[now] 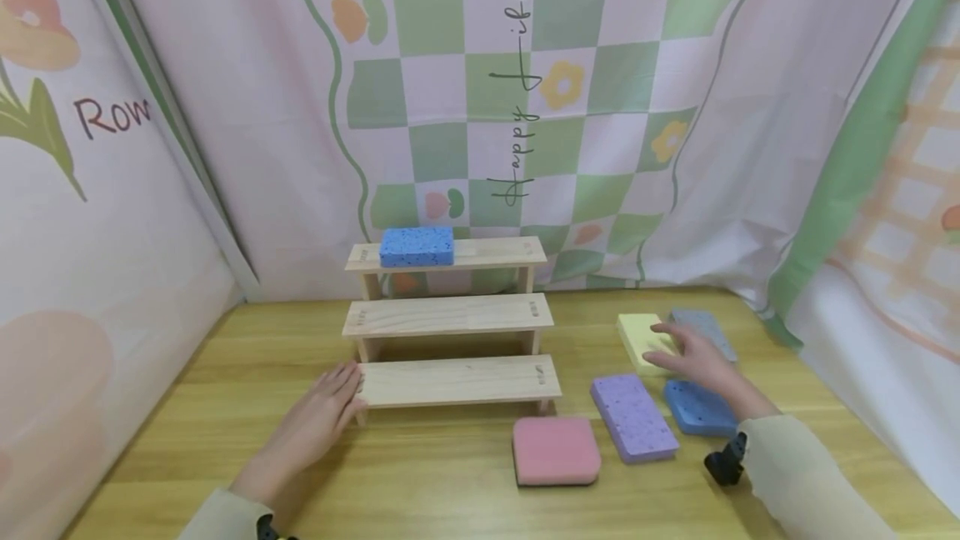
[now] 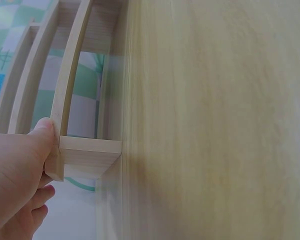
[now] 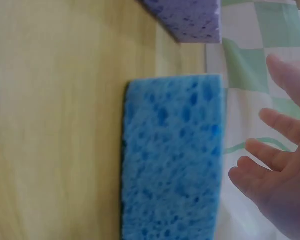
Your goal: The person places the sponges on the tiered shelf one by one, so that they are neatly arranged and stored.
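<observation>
My left hand (image 1: 318,415) holds the left end of the lowest step of a three-tier wooden stand (image 1: 457,380). In the left wrist view its thumb (image 2: 42,132) lies against the step's edge. A blue speckled sponge (image 1: 417,247) lies on the top step, toward the left. Over on the right, my right hand (image 1: 697,357) hovers with spread fingers above a pale yellow sponge (image 1: 636,338) and holds nothing. Close by lie a grey sponge (image 1: 705,332), a second blue sponge (image 1: 697,408), partly under the wrist, and a purple sponge (image 1: 633,419).
A pink sponge (image 1: 556,450) with a dark underside lies at the front of the wooden table (image 1: 420,482). Printed curtains (image 1: 562,132) hang behind the stand and along both sides. The middle and lowest steps are bare wood.
</observation>
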Demonstrator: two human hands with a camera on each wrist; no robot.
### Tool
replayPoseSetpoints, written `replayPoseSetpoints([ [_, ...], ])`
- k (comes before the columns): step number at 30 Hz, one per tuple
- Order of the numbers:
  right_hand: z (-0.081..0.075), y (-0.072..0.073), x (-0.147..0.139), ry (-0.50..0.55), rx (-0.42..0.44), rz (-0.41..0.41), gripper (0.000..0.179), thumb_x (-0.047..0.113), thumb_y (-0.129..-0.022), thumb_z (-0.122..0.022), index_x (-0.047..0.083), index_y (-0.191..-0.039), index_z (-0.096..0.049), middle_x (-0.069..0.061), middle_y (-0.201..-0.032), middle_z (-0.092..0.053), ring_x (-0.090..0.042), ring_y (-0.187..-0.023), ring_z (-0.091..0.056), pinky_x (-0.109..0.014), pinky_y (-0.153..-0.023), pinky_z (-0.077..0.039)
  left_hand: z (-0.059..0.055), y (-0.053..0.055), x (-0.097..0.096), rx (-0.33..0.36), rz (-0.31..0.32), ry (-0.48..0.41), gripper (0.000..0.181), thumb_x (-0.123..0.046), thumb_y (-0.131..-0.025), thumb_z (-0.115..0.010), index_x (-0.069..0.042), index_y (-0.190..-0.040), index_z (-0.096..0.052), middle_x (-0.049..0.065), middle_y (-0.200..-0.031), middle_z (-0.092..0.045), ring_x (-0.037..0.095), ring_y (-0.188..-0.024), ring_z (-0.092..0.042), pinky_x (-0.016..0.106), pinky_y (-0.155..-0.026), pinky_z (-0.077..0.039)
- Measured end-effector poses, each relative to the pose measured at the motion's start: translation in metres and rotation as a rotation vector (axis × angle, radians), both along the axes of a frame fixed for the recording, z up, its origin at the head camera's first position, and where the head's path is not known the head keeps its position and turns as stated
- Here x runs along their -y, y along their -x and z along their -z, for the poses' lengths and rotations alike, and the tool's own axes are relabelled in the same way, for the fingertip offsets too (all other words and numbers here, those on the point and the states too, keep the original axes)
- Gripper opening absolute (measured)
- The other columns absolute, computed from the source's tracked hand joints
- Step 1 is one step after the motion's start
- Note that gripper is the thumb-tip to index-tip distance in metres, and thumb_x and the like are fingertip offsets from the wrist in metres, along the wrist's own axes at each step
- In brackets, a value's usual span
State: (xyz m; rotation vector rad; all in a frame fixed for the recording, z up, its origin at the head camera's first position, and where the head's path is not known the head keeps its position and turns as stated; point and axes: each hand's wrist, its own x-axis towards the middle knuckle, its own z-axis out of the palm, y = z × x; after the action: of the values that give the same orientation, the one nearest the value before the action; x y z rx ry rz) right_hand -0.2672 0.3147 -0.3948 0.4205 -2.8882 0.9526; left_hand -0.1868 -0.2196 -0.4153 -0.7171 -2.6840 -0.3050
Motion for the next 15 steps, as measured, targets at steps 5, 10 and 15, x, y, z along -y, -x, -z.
replayPoseSetpoints([
  [5, 0.0038, 0.0010, -0.0017, -0.014, 0.027, 0.000, 0.064, 0.031, -0.088, -0.063, -0.013, -0.128, -0.041, -0.041, -0.130, -0.032, -0.056, -0.118, -0.029, -0.065, -0.093, -0.029, -0.0007, -0.0004, -0.0004, -0.007, 0.002, -0.006, 0.047, -0.018, -0.091, -0.059, 0.015, -0.123, -0.049, 0.030, -0.127, -0.047, 0.040, -0.118, -0.044, 0.050, -0.102, -0.030],
  [10, 0.0071, 0.0021, -0.0021, -0.030, 0.029, 0.001, 0.062, 0.030, -0.088, -0.063, -0.014, -0.126, -0.043, -0.042, -0.128, -0.033, -0.057, -0.116, -0.031, -0.066, -0.092, -0.031, -0.0004, -0.0002, -0.0002, -0.013, 0.007, -0.010, 0.046, -0.017, -0.091, -0.060, 0.015, -0.123, -0.049, 0.030, -0.127, -0.047, 0.040, -0.118, -0.044, 0.050, -0.102, -0.031],
  [15, 0.0104, 0.0044, -0.0012, -0.054, 0.030, 0.009, 0.063, 0.032, -0.086, -0.065, -0.014, -0.124, -0.045, -0.042, -0.126, -0.036, -0.056, -0.115, -0.032, -0.066, -0.091, -0.031, 0.0003, 0.0009, 0.0003, 0.001, 0.007, -0.006, 0.047, -0.018, -0.092, -0.058, 0.014, -0.124, -0.048, 0.029, -0.128, -0.046, 0.039, -0.119, -0.043, 0.050, -0.103, -0.030],
])
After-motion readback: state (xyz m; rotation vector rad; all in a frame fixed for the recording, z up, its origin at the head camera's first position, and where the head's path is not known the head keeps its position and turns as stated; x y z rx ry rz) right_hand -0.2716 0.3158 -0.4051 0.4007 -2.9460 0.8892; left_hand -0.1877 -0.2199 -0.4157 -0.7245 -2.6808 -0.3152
